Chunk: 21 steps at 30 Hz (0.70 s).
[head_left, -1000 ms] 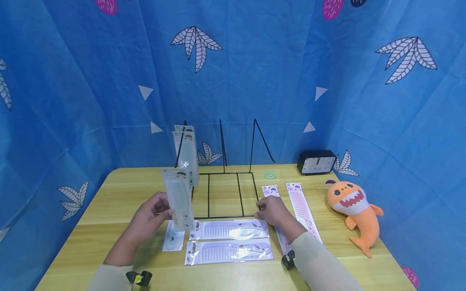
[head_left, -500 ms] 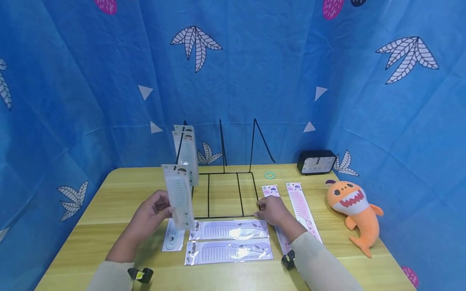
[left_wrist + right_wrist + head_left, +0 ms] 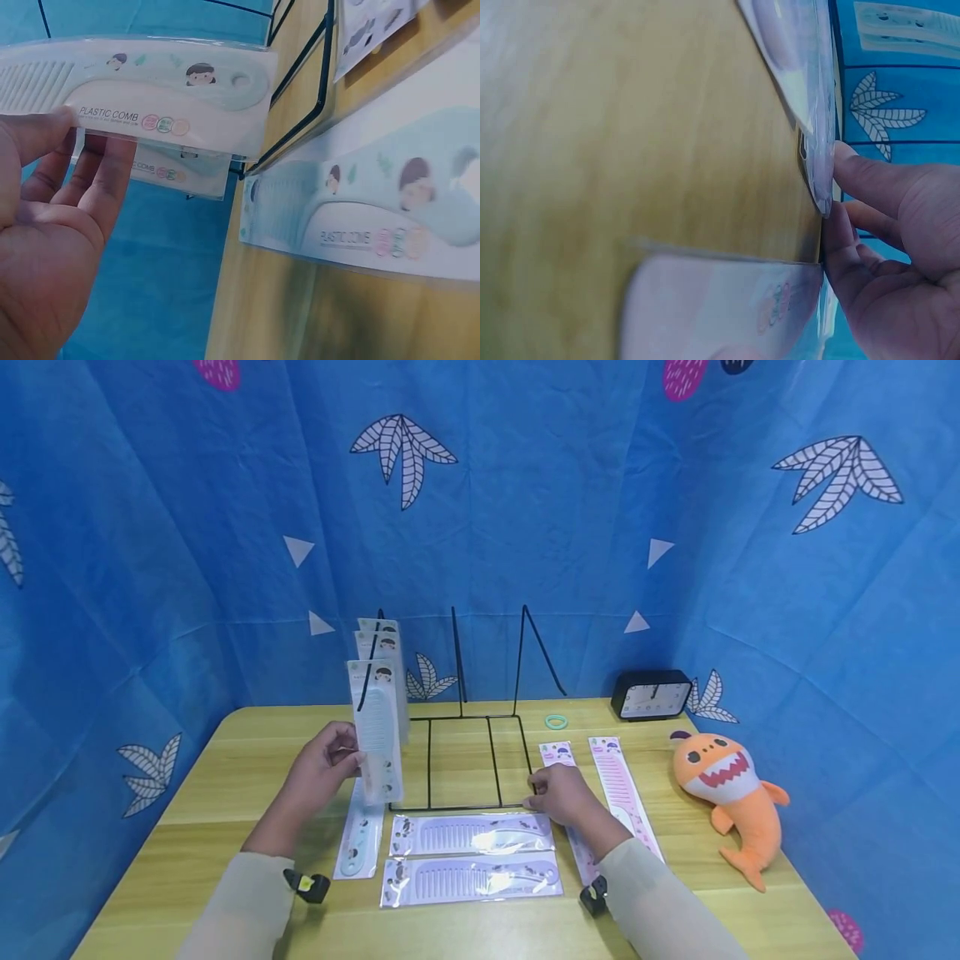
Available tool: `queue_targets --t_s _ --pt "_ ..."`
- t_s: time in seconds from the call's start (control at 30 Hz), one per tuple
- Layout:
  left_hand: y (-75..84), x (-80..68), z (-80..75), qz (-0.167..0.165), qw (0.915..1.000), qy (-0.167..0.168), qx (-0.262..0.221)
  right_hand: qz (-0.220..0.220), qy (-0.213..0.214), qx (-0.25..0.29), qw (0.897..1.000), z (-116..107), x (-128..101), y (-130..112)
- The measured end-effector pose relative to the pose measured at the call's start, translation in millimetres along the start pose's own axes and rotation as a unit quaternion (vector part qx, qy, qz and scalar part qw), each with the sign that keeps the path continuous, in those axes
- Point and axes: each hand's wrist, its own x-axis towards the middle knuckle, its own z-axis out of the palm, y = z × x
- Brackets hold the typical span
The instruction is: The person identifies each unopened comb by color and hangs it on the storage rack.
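My left hand [image 3: 322, 768] pinches the side edge of a packaged pale green comb [image 3: 378, 735], which stands upright at the left prong of a black wire rack [image 3: 430, 764]. The prong's tip shows in front of the package, near its top. Behind it, similar packaged combs [image 3: 391, 647] hang on the same prong. In the left wrist view, thumb and fingers hold the comb package [image 3: 202, 112] by its edge. My right hand [image 3: 566, 793] grips the rack's front right corner; the fingers' undersides are hidden in the head view.
Another green comb package [image 3: 358, 843] lies below the left hand. Two purple comb packages [image 3: 472, 878] lie before the rack. Pink comb packages [image 3: 618, 781] lie to the right, one partly under my right arm. A teal ring [image 3: 556, 722], clock [image 3: 652, 695] and orange shark plush [image 3: 731, 802] are beyond.
My left hand has moved the green comb package up and away from me along the left prong, toward the hanging ones. My right hand has stayed at the rack's corner.
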Motion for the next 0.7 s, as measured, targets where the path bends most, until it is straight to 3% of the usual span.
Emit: queue_targets --t_s 0.4,0.7 --pt "-3.6 34.0 0.1 -0.009 0.9998 0.012 0.01 0.016 0.006 -0.011 1.0 0.4 2.2 0.2" --pt "-7.0 47.1 1.5 -0.022 0.9996 0.015 -0.013 0.014 0.006 -0.004 1.0 1.7 0.8 0.1"
